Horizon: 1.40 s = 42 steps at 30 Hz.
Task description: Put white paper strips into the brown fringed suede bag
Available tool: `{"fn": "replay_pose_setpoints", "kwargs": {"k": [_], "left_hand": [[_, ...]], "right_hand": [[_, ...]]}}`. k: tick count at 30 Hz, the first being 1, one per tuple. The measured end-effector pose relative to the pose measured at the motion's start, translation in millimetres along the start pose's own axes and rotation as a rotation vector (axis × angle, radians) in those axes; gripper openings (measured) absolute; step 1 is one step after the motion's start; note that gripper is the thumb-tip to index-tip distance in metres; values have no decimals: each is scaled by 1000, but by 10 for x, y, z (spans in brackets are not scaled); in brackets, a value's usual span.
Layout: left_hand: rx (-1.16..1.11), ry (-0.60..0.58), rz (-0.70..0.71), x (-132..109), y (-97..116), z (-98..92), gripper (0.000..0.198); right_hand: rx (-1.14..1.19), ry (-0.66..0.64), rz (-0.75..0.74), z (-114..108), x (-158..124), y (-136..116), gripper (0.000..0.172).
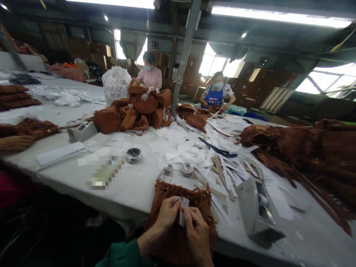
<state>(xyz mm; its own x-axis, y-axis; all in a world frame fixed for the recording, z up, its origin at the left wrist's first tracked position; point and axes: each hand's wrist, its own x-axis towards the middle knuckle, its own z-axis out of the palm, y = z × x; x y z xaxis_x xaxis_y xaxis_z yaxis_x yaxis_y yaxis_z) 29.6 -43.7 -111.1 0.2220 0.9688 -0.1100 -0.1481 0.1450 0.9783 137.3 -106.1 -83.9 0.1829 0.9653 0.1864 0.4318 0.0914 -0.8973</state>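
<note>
A brown suede fringed bag point(169, 193) lies at the near edge of the white table point(133, 185), right in front of me. Over it, my left hand point(167, 217) and my right hand point(198, 231) meet, both pinching a small white paper tag point(183, 211) between fingers and thumbs. The left arm wears a green sleeve. The tag stands upright between the two hands, just above the bag's open top.
A grey tape dispenser point(257, 209) stands to my right; tape rolls point(187, 168) and scattered white paper strips point(200, 148) lie beyond the bag. Brown bags are piled mid-table point(133, 111) and at the right point(306, 148). Two masked people work at the far side.
</note>
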Motion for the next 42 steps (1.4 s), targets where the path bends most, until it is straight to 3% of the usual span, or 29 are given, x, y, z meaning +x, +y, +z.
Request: {"fn": "replay_pose_setpoints", "kwargs": {"k": [4, 8, 12, 18, 23, 29, 34, 37, 40, 42], "left_hand": [[-51, -35, -19, -24, 61, -17, 32], [-81, -65, -34, -32, 69, -32, 40], [-74, -85, -36, -38, 33, -63, 43], [-15, -81, 3, -48, 38, -107, 34], [49, -73, 34, -23, 94, -137, 23], [105, 12, 45, -53, 160, -157, 23], [10, -143, 46, -203, 302, -171, 28], [-71, -115, 6, -266, 301, -168, 39], [-89, -68, -62, -279, 243, -169, 42], [-40, -91, -20, -279, 221, -179, 38]], "right_hand": [[285, 84, 298, -25, 68, 35, 38], [684, 164, 508, 1, 117, 23, 57], [835, 34, 631, -45, 182, -40, 54], [572, -153, 630, -162, 300, 63, 53], [533, -264, 624, -146, 343, 63, 49], [389, -162, 582, 17, 373, 43, 57], [366, -65, 497, 104, 332, 18, 54], [360, -18, 510, 154, 298, 20, 57], [406, -26, 558, 176, 294, 48, 60], [484, -87, 570, 161, 311, 63, 59]]}}
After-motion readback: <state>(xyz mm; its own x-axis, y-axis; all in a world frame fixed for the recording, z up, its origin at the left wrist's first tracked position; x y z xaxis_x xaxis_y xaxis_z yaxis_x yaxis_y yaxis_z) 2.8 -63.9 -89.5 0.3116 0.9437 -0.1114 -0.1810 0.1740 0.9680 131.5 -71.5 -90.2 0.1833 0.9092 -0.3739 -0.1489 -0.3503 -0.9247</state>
